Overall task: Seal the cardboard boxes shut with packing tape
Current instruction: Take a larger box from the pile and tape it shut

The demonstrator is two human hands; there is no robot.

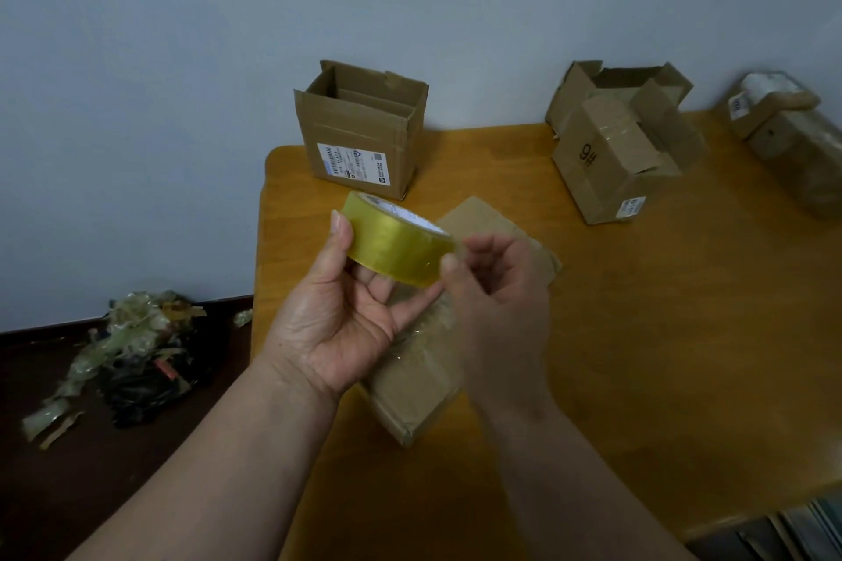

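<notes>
My left hand [344, 319] holds a yellowish roll of packing tape [397, 241] up above the table, thumb on its left side and fingers under it. My right hand [496, 287], blurred, has its thumb and fingertips at the roll's right edge. Under both hands lies a flat cardboard box [419, 387], closed, with shiny tape across its top. An open box [360, 128] with a white label stands upright at the far left of the table. A box marked 9# [610, 159] lies on its side at the back, with its flaps loose.
The wooden table [660, 333] has a rounded far-left corner next to a grey wall. A taped parcel [783, 141] sits at the far right edge. A heap of used tape scraps and a black bag [132, 355] lies on the dark floor at left.
</notes>
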